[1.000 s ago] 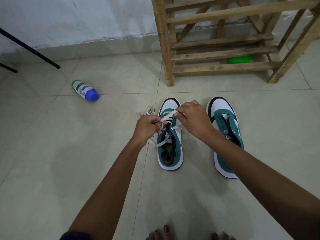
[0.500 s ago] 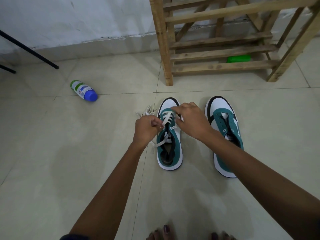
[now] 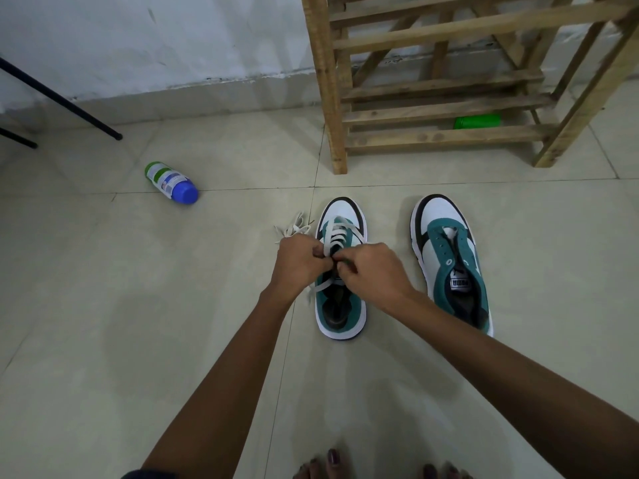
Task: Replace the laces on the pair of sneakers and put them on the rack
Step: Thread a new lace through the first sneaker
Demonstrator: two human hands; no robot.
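Observation:
Two teal, white and black sneakers stand side by side on the tiled floor, toes toward the rack. The left sneaker [image 3: 340,316] has a white lace [image 3: 337,233] threaded through its front eyelets. My left hand [image 3: 297,262] and my right hand [image 3: 371,271] meet over its middle, each pinching the lace. A loose lace end hangs off the shoe's left side. The right sneaker [image 3: 449,250] has bare eyelets. Another loose white lace [image 3: 294,228] lies bunched on the floor just beyond my left hand.
The wooden slatted rack [image 3: 442,108] stands behind the sneakers, with a green object [image 3: 477,121] under its lowest shelf. A blue-capped bottle [image 3: 171,182] lies on the floor at left. Black metal legs [image 3: 69,103] slant at far left. My toes [image 3: 333,461] show at the bottom edge.
Both hands have drawn back from the toe toward the shoe's middle and come together. The lace they held up now lies flat across the front eyelets.

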